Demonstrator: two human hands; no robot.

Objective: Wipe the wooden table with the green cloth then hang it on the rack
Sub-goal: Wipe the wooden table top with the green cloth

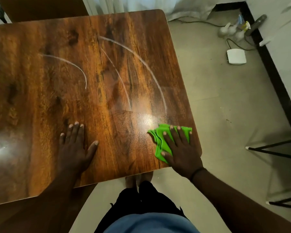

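The wooden table (74,73) fills the left and centre of the head view, with curved whitish streaks across its top. A bunched green cloth (160,140) lies near the table's near right corner. My right hand (180,148) presses flat on the cloth, fingers spread over it. My left hand (75,147) rests flat on the bare wood near the front edge, fingers apart, holding nothing. The two hands are well apart. No rack is clearly identifiable.
Black metal legs with white feet (272,149) stand on the tiled floor at the right. A white box (236,56), cables and small bottles (230,30) lie by the dark skirting at the back right. My legs and feet (139,180) are below the table's edge.
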